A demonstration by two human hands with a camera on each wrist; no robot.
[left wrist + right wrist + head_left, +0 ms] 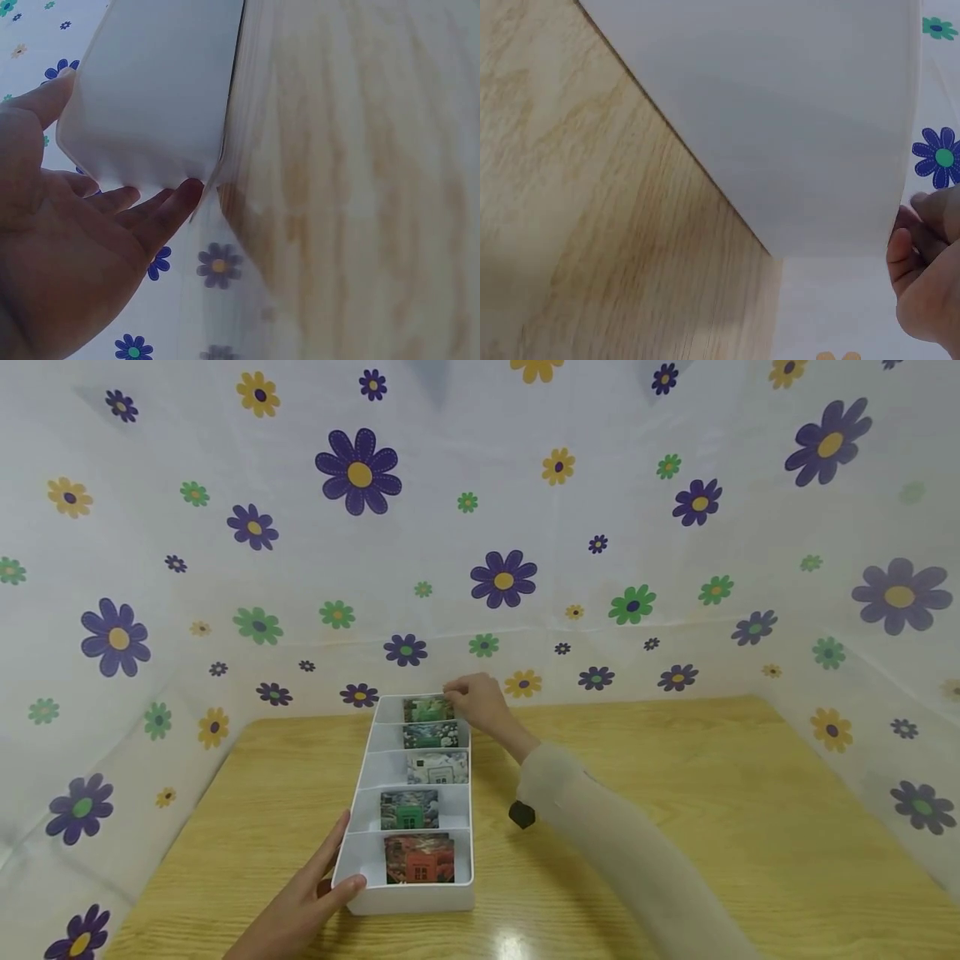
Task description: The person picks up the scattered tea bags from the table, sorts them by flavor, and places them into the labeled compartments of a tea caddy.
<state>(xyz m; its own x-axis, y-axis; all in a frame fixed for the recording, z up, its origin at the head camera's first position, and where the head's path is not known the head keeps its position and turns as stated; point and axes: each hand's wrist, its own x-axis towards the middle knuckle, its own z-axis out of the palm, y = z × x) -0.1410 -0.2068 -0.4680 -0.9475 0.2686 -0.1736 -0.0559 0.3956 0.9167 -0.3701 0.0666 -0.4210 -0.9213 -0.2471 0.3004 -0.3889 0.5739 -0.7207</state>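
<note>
A long white box [405, 899] with several compartments in a row stands on the table, printed flat packets in each. My left hand [303, 893] grips its near left corner, thumb on the front rim and fingers along the left side; the left wrist view shows those fingertips against the white wall. At the far end, my right hand [480, 702] pinches the upper right corner of a green printed packet [427, 708] in the last compartment. In the right wrist view the right fingers are curled beside the rim, their tips partly hidden.
Nearer compartments hold a dark packet with white flowers [430, 736], a pale packet [437, 768], a green-labelled packet [409, 810] and red packets [420, 860]. A small black object [522, 814] shows beside the right sleeve. Flowered cloth [600, 502] encloses the wooden table [675, 777].
</note>
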